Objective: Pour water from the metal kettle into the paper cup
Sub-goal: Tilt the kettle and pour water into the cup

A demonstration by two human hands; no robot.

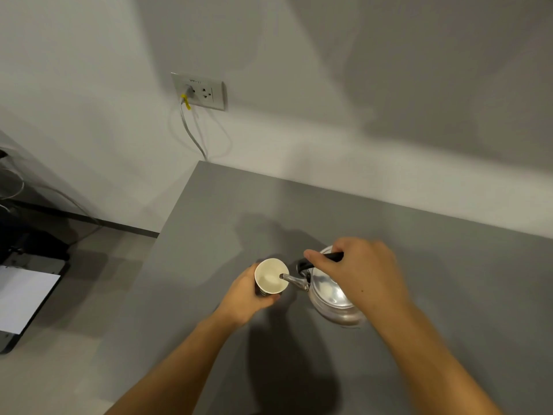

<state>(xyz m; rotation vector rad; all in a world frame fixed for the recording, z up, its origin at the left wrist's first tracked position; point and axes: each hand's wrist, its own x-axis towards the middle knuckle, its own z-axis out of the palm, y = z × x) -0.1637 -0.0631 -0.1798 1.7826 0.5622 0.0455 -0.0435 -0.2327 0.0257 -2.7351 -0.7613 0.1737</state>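
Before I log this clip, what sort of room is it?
Probably an office or workroom, not a kitchen: a plain grey table against a bare wall, a labelled wall socket with a cable plugged in, and what looks like a printer holding paper.

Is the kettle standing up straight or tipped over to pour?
Tipped. The kettle leans toward the cup, its spout over the cup's opening, with the right hand on its handle and the left hand holding the cup.

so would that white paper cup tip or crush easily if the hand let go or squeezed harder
The white paper cup looks thin-walled, so a hard squeeze from the left hand would likely dent it. It seems nearly empty and tall, so the metal kettle's spout could probably tip it if released.
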